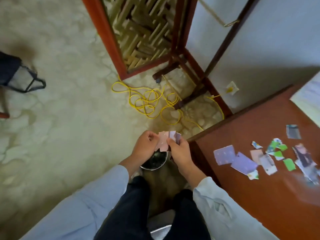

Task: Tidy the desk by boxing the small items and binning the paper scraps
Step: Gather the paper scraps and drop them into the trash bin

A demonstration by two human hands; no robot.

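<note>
Your dark trousers [138, 213] are filling the bottom of the head view, with your pale blue sleeves [78, 205] reaching forward on either side of them. Just beyond, your left hand [144, 148] and right hand [181, 152] are meeting above the bin [152, 163], each pinching an opposite edge of the same pinkish scrap [163, 142] with curled fingers. Your right hand is also seeming to grip a few purplish pieces tucked behind that scrap, though blur is making this hard to confirm. The bin is standing on the floor just beside the desk [259, 196] corner, its metal rim and dark inside showing only partly beneath your hands. To your right, the loose scraps [242, 163] are lying scattered on the desk top, well apart from the bin. You are working on the paper-binning step, and I am judging it unfinished; whether you are tearing the scrap or about to drop it, I cannot tell. The next move is calling for a release squarely over the opening, since light paper is likely to drift, then a turn right to gather the rest. No box or small items are showing, and a yellow cable [149, 101] is lying coiled on the floor further off
</note>
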